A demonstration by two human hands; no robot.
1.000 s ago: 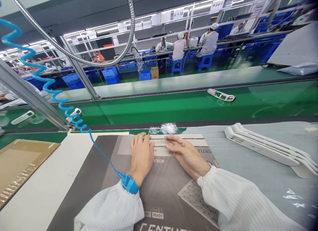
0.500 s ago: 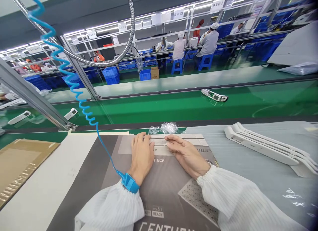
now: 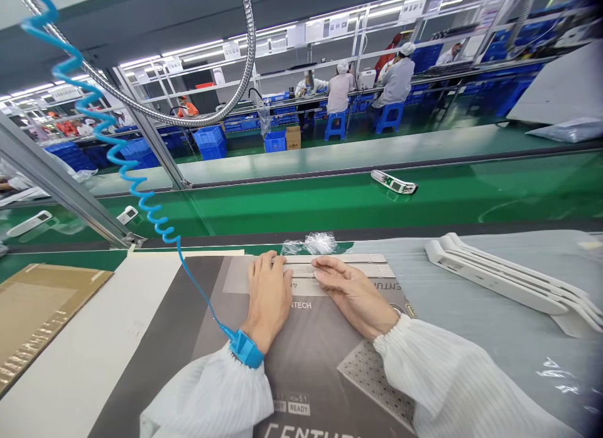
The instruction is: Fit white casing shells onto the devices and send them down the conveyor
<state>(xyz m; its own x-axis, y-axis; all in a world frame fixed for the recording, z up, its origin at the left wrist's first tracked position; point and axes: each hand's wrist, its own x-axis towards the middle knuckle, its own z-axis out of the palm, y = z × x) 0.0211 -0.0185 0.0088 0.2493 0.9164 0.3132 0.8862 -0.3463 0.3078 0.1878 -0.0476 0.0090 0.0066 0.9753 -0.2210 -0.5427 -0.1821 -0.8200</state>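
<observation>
A dark grey printed cardboard sheet [image 3: 207, 337] lies in front of me. Palm down on its far part, my left hand [image 3: 271, 287] has its fingers stretched out and holds nothing. A blue wrist strap [image 3: 245, 349] with a coiled cord [image 3: 153, 208] circles that wrist. To its right, my right hand [image 3: 353, 293] rests on its side on the sheet, thumb and fingers apart, loosely bent, with nothing visible between them. Just beyond the hands sits crumpled clear plastic [image 3: 320, 242].
Several long white plastic housings [image 3: 509, 278] lie on grey foam [image 3: 452, 337] at the right. Beyond runs a green conveyor belt [image 3: 282, 202] carrying a white device half [image 3: 394, 182]. Brown cardboard [image 3: 51, 306] lies left. A metal post [image 3: 70, 180] slants up at the left.
The white device parts on the green belt have shifted left. The blue coiled cord has swung left. Both hands stay almost where they were.
</observation>
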